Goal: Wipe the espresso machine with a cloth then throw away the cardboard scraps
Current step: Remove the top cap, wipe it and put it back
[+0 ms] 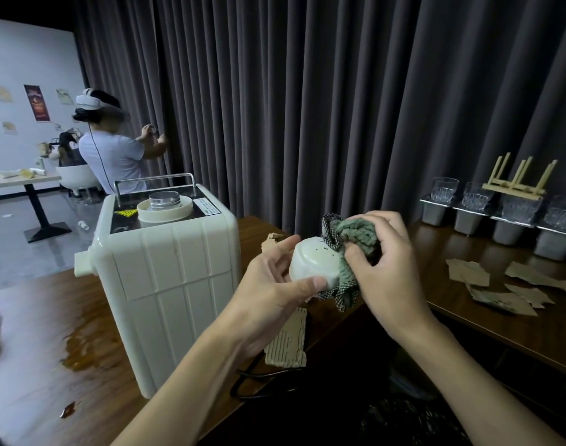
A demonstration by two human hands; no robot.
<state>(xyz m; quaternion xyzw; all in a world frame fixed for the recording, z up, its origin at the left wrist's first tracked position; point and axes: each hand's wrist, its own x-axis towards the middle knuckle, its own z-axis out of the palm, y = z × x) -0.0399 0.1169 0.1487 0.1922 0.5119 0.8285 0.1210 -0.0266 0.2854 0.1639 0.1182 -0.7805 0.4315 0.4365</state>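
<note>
Closest to the camera, the left hand (275,284) gripped a small white cup (310,263), thumb on its near edge and fingers curled round the far side, base turned toward the camera and showing a few dark specks. The right hand (387,268) had its fingers bunched around a green cloth (355,236) with a checkered trim, pressing it against the cup's right side. Both hands were up in the air over the table edge. Right under the left hand lay one cardboard scrap (288,342) on the wooden table (49,333), next to a black cord (252,378). A brown spill (82,349) sat further left. The cream espresso machine (172,268) stood just left of the hands, neither hand touching it. Off to the right, more torn cardboard scraps (500,291) were scattered on the wood, well apart from the hands. Behind those, a row of glasses (444,189) sat in metal containers (468,220), then the dark curtain (307,91).
</note>
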